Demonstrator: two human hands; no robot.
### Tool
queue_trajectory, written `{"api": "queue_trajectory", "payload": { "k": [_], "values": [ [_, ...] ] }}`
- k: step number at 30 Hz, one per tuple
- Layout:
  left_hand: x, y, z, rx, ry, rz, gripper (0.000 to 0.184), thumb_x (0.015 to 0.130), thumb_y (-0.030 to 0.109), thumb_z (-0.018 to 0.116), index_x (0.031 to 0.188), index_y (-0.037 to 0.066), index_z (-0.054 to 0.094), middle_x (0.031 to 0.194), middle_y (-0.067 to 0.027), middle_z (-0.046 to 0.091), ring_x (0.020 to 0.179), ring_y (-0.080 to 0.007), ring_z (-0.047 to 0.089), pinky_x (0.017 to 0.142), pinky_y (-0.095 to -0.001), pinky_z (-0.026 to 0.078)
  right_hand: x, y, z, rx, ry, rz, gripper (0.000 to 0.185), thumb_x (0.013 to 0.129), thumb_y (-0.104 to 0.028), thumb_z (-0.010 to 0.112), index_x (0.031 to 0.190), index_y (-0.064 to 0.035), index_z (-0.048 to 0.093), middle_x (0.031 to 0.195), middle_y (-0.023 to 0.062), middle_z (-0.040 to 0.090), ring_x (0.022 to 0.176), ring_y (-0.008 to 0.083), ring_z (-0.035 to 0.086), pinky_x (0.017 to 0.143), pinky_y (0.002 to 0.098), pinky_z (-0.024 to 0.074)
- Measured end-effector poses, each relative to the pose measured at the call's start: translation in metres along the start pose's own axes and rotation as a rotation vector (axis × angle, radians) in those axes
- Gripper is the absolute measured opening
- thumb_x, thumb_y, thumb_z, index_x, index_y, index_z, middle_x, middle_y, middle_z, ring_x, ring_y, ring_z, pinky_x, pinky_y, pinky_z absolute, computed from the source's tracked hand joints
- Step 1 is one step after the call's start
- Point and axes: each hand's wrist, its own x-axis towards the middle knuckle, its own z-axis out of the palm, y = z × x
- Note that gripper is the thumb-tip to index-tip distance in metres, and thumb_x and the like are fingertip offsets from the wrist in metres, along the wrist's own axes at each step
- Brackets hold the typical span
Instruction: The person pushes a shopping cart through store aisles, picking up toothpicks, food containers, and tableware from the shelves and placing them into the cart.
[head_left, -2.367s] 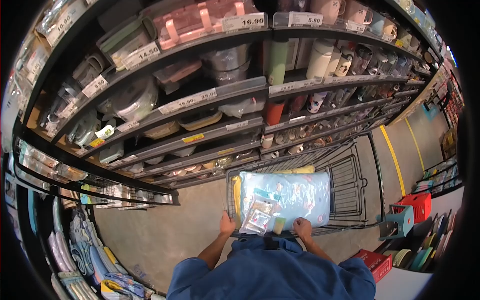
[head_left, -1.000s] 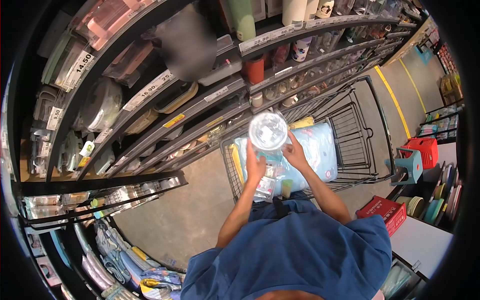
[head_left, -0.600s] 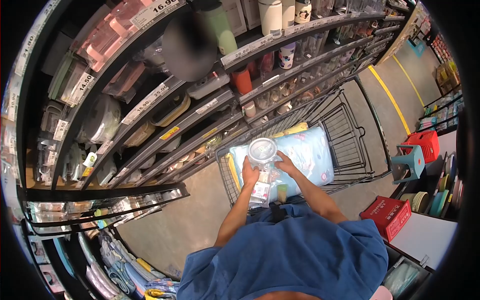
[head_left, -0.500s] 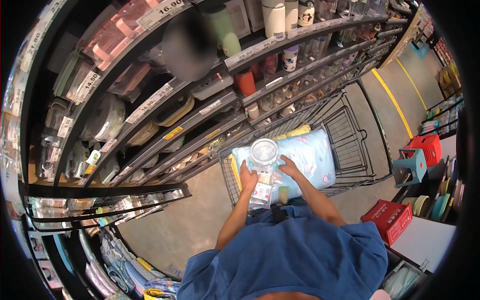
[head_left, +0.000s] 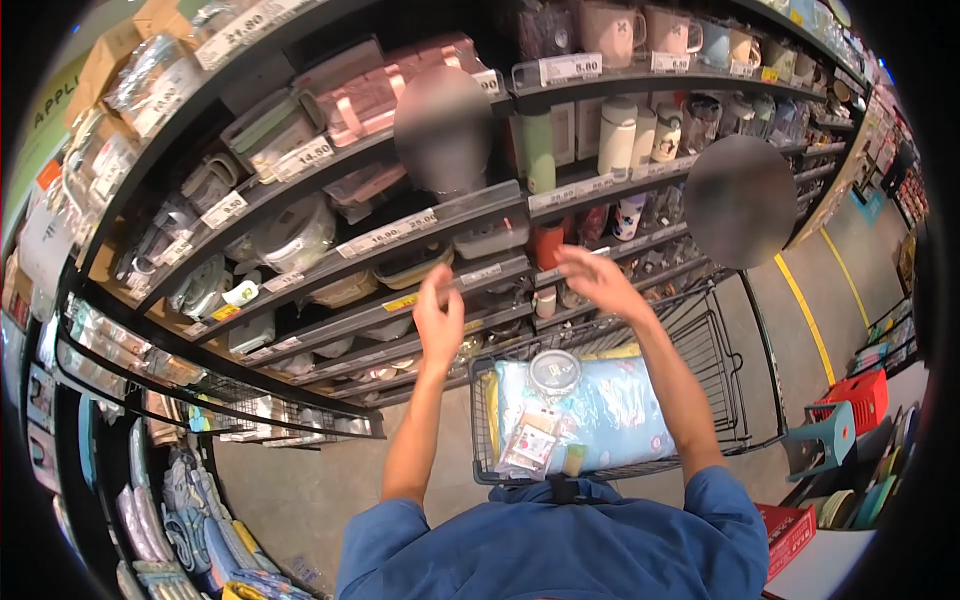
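Note:
Both of my hands are raised in front of the shelves, above the cart. My left hand (head_left: 438, 318) holds nothing, its fingers apart. My right hand (head_left: 600, 282) is empty too, fingers spread, near an orange-red cup (head_left: 546, 244). A round clear container with a grey-rimmed lid (head_left: 555, 372) lies on a light blue plastic-wrapped bundle (head_left: 625, 410) in the black wire cart (head_left: 735, 400). Beside the container are a clear packet with a white label (head_left: 530, 442) and a small green item (head_left: 574, 460). Something yellow (head_left: 492, 415) shows at the cart's left end.
Shelves with price labels (head_left: 572, 68) hold boxes, bottles and mugs. Folded textiles (head_left: 200, 520) lie at lower left. At right stand a teal stool (head_left: 825, 440), a red stool (head_left: 862, 396) and a red box (head_left: 788, 535). Two dark blurred patches cover parts of the shelves.
My hands have let go of the round container, which now rests on the blue bundle. Both hands have moved up and apart toward the shelves, and the view has tilted upward.

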Motion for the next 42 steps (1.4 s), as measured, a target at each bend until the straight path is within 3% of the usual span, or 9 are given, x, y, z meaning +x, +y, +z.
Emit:
{"api": "queue_trajectory", "payload": {
  "k": [6,10,12,15,18,25,28,32,42],
  "values": [
    [0.139,0.035,-0.002,-0.187,0.217,0.112,0.049,0.079,0.000,0.053,0.128,-0.005,0.045,0.122,-0.0197,0.055,0.108,-0.0235,0.056,0.087,-0.0308,0.049,0.156,-0.068,0.025,-0.169,0.173,-0.165,0.067,0.075,-0.003,0.055,0.137,0.0073,0.033,0.139,0.0215,0.043,0.123,0.0308,0.049,0.096,0.0344,0.0443],
    [0.193,0.017,-0.006,0.099,-0.015,-0.223,0.061,0.067,0.021,0.065,0.118,-0.009,0.050,0.107,-0.0236,0.061,0.097,-0.0258,0.058,0.082,-0.0339,0.047,0.207,-0.063,0.035,-0.273,0.293,-0.138,0.072,0.071,-0.013,0.061,0.136,0.0060,0.037,0.135,0.0227,0.047,0.120,0.0314,0.051,0.096,0.0353,0.0437],
    [0.214,0.009,-0.010,0.141,-0.256,-0.328,0.057,0.067,0.013,0.064,0.118,-0.008,0.050,0.096,-0.0090,0.056,0.078,-0.0149,0.048,0.067,-0.0286,0.042,0.216,-0.066,0.037,-0.360,0.336,-0.144,0.072,0.070,-0.015,0.063,0.134,0.0055,0.040,0.132,0.0230,0.050,0.119,0.0316,0.052,0.095,0.0357,0.0435],
    [0.228,-0.047,0.015,-0.005,-0.034,0.082,0.050,0.065,0.014,0.064,0.109,-0.008,0.054,0.091,-0.0104,0.057,0.077,-0.0164,0.051,0.067,-0.0310,0.043,0.213,-0.082,0.046,-0.385,0.316,0.039,0.063,0.068,-0.017,0.064,0.125,0.0049,0.049,0.117,0.0245,0.059,0.111,0.0340,0.056,0.094,0.0370,0.0435],
    [0.205,0.024,-0.011,0.123,-0.253,-0.276,0.058,0.066,0.013,0.063,0.118,-0.009,0.047,0.095,-0.0103,0.055,0.075,-0.0163,0.050,0.062,-0.0322,0.041,0.210,-0.078,0.048,-0.394,0.326,-0.028,0.062,0.067,-0.016,0.063,0.124,0.0047,0.049,0.113,0.0244,0.060,0.109,0.0343,0.057,0.093,0.0373,0.0441],
    [0.136,0.047,-0.008,-0.156,-0.132,-0.042,0.069,0.072,-0.001,0.052,0.137,-0.003,0.032,0.129,-0.0138,0.046,0.122,-0.0196,0.042,0.102,-0.0286,0.032,0.145,-0.090,0.060,-0.128,0.220,-0.210,0.063,0.071,-0.001,0.056,0.132,0.0018,0.043,0.118,0.0161,0.058,0.113,0.0260,0.056,0.093,0.0347,0.0442],
    [0.067,0.057,-0.004,-0.185,-0.073,0.003,0.080,0.070,0.007,0.057,0.141,-0.006,0.024,0.132,-0.0251,0.044,0.126,-0.0320,0.044,0.105,-0.0366,0.034,0.078,-0.091,0.067,0.083,0.207,-0.247,0.070,0.072,0.008,0.049,0.140,-0.0025,0.035,0.129,0.0075,0.049,0.113,0.0177,0.051,0.095,0.0310,0.0414],
    [-0.038,0.053,0.020,-0.306,-0.209,-0.069,0.068,0.070,-0.007,0.053,0.134,-0.002,0.031,0.123,-0.0122,0.049,0.114,-0.0175,0.048,0.098,-0.0297,0.037,-0.039,-0.041,0.063,-0.029,0.315,-0.091,0.075,0.073,0.010,0.051,0.143,-0.0013,0.028,0.135,0.0086,0.044,0.124,0.0176,0.044,0.098,0.0307,0.0403],
    [-0.269,-0.041,0.117,-0.079,-0.905,-0.484,0.076,0.068,0.007,0.066,0.134,-0.007,0.030,0.128,-0.0262,0.045,0.122,-0.0390,0.043,0.103,-0.0407,0.035,-0.299,0.130,0.081,0.195,0.686,0.637,0.072,0.070,0.007,0.053,0.138,-0.0025,0.034,0.137,0.0112,0.043,0.126,0.0264,0.044,0.097,0.0353,0.0429]
  ]
}}
